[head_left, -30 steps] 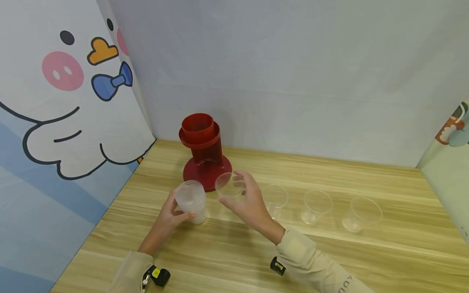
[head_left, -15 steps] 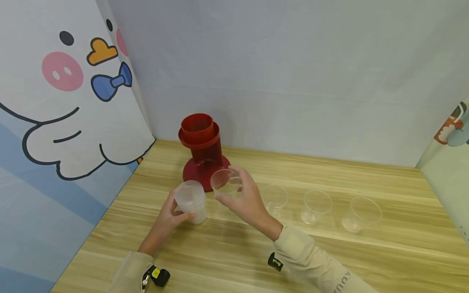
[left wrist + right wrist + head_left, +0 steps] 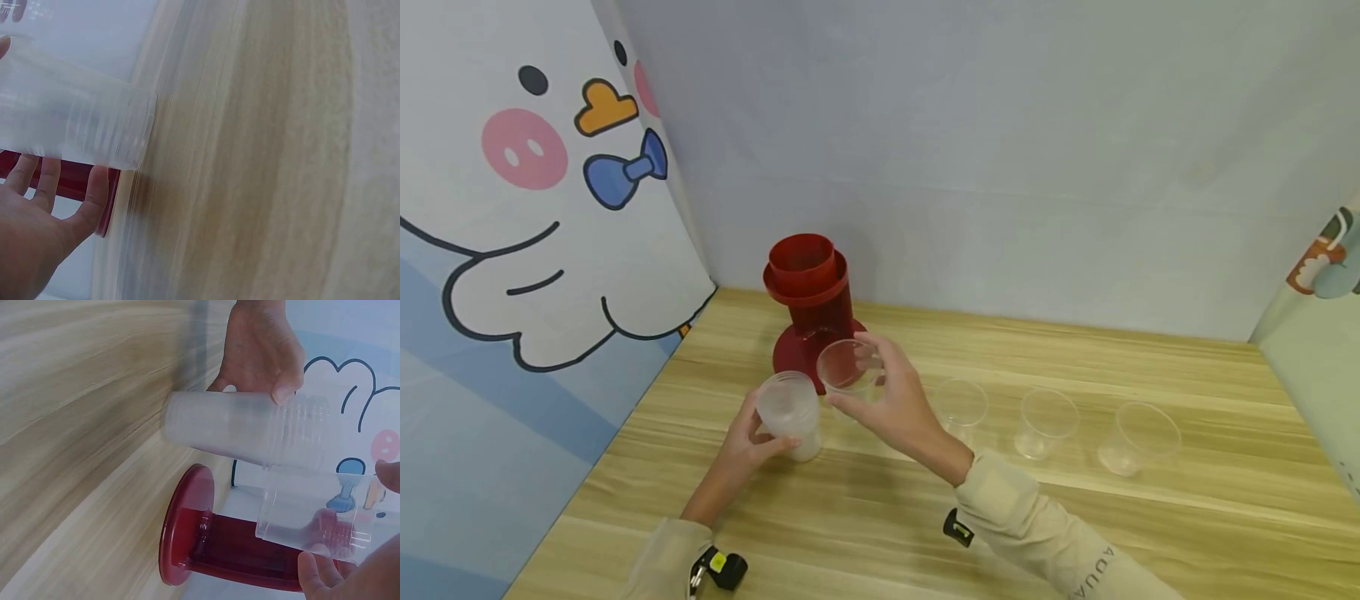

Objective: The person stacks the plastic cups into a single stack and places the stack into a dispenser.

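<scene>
My left hand grips a stack of clear plastic cups that stands upright on the table. In the right wrist view the stack shows several nested rims, with the left thumb against its side. A single clear plastic cup is held above the table in my right hand, its thumb and fingers around the rim end. This cup is right beside the stack's upper part; whether they touch I cannot tell. Behind both stands a red cup holder with a round base.
To the right, three clear cups stand in a row on the wooden table: a near one, a middle one and a far-right one. A pale cloth wall rises behind the table, and a cartoon-printed one at left.
My right hand has moved left and slightly away from me with the single cup, toward the stack and in front of the red holder. The left hand stays on the stack.
</scene>
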